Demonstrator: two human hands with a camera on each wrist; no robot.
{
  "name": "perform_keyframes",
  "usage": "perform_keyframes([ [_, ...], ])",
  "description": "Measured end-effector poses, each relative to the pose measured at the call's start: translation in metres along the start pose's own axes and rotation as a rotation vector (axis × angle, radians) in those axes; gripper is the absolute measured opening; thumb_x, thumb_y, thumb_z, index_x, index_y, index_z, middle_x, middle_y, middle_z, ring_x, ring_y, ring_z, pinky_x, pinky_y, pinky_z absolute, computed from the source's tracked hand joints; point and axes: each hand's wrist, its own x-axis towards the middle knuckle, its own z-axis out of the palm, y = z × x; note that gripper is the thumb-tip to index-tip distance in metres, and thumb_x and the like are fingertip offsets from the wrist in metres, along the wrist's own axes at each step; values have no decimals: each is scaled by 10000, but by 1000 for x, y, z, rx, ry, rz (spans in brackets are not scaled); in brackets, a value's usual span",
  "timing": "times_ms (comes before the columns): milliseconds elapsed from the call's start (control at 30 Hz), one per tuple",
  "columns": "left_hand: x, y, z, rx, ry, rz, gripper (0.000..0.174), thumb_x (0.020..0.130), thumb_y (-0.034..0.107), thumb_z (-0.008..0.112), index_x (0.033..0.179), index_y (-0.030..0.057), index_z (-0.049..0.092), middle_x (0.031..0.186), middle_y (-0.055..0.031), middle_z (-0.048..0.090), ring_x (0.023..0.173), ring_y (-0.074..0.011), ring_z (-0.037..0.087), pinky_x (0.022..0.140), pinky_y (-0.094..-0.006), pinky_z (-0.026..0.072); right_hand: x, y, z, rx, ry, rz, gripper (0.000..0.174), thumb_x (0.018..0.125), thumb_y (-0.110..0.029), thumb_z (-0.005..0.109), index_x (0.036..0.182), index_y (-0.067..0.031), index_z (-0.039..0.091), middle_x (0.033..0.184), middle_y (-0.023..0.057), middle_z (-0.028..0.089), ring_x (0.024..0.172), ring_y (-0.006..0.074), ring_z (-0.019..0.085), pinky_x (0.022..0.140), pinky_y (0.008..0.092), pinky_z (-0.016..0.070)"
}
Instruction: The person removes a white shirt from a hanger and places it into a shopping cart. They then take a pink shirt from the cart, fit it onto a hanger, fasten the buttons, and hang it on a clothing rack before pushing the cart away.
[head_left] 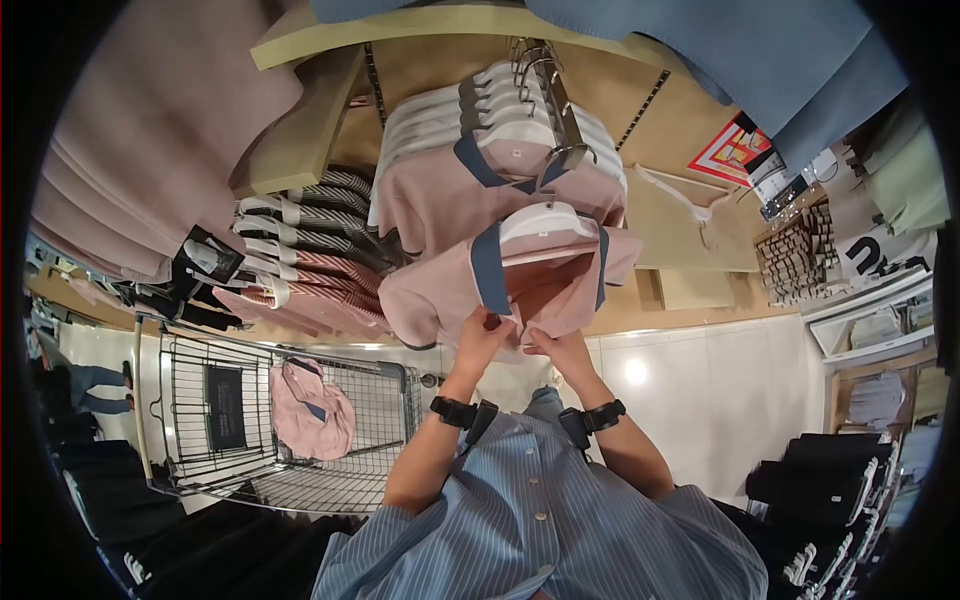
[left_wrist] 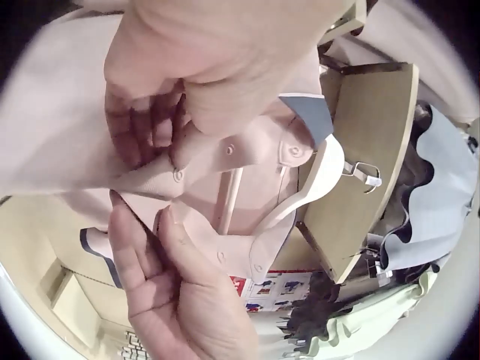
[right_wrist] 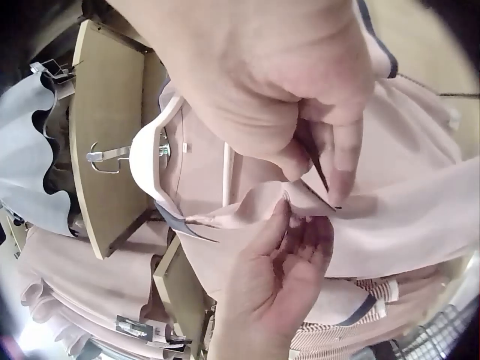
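- A wire shopping cart stands below and to the left of the grip; in its basket lies a crumpled pink garment with a dark blue part.
- Behind and above the grip hangs a row of pink shirts on white hangers.
- The pink shirt being handled hangs in front of that row, its blue collar spread and its neck opening just above the fingers.
- Both forearms reach forward from the body with elbows bent, angling inward until the hands nearly meet; each wrist wears a black strap.
- The left hand, its back turned up in the left wrist view, has its fingers curled and pinches the shirt's front edge.
- The right hand, just beside it, pinches the same front between thumb and fingers.
- The white hanger sits inside the collar, above the grip.
- A small button shows on the front edge, near the left fingertips.
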Motion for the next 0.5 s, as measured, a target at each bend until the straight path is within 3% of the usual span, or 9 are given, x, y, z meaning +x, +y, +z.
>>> perform_keyframes([
  [33,0,-5,0,62,-4,-81,243,850,84,689,1058,-20,619,890,-30,653,874,-116,609,790,-269,485,-2,0,0,-9,-2,-7,275,936,-15,550,1190,88,525,1113,133,599,937,237,656,749,360,622],
  [133,-3,-14,10,-179,0,-44,134,814,79,693,859,-32,633,746,-47,652,673,-101,584,632,-252,466,-6,4,0,-32,-11,-4,256,945,-44,553,1155,102,563,1088,150,632,921,234,671,737,342,615],
  [333,-19,14,21,-50,124,0,113,861,73,691,867,-32,648,784,-44,668,656,-95,610,600,-232,481,-14,-4,12,-375,205,-66,228,948,-109,576,1012,96,653,849,145,709,750,204,710,674,297,581],
  [500,-17,-6,24,-124,58,-28,147,892,95,683,890,-51,667,811,-67,692,708,-102,644,641,-226,506,-15,6,18,-604,319,-180,198,904,-141,649,974,40,686,753,147,707,674,186,704,595,282,522],
])
